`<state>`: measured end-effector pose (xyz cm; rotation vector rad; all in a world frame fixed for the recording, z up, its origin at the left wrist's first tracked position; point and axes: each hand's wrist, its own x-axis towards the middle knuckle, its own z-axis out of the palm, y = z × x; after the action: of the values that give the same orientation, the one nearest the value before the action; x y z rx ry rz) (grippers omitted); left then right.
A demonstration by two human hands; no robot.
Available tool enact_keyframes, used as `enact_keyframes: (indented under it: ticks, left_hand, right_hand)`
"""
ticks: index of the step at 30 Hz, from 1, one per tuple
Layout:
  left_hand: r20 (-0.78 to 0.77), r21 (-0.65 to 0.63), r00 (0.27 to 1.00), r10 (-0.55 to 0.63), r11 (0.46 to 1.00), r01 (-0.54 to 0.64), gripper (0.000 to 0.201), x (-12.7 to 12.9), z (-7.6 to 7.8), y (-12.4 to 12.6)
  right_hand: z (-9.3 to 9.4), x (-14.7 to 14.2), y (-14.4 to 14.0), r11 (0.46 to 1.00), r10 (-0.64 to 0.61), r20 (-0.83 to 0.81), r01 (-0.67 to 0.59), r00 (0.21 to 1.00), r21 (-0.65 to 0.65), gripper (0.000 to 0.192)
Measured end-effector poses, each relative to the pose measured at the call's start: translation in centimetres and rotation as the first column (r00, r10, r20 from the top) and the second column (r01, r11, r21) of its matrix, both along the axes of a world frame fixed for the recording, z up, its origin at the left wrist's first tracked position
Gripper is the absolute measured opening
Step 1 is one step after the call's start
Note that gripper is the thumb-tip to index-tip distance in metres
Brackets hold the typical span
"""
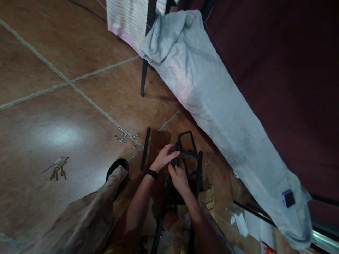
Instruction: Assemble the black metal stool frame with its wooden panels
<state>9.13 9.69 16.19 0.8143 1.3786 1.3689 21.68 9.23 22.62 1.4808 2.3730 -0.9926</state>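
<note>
A black metal frame (196, 165) stands upright on the brown floor between my knees. My left hand (164, 157) pinches the frame's upper crossbar from the left, a black watch on its wrist. My right hand (179, 178) grips the frame's left upright just below that bar. A loose black metal bar (145, 148) lies on the floor to the left of the frame. What the fingertips hold besides the frame is too small to tell.
Several screws (124, 137) lie scattered on the floor left of the bar, more hardware (58, 168) farther left. A grey cloth (212, 102) drapes along the right. A black chair leg (144, 76) stands behind. My trouser leg and shoe (116, 169) are at lower left.
</note>
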Motion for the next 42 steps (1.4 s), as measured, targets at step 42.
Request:
enact_keyframes:
  ticks: [42]
  left_hand:
    - [0.161, -0.116, 0.986, -0.046, 0.991, 0.065, 0.039, -0.9, -0.2, 0.9]
  right_hand:
    - [-0.2, -0.8, -0.4, 1.0, 0.003, 0.014, -0.003, 1.0, -0.024, 0.045]
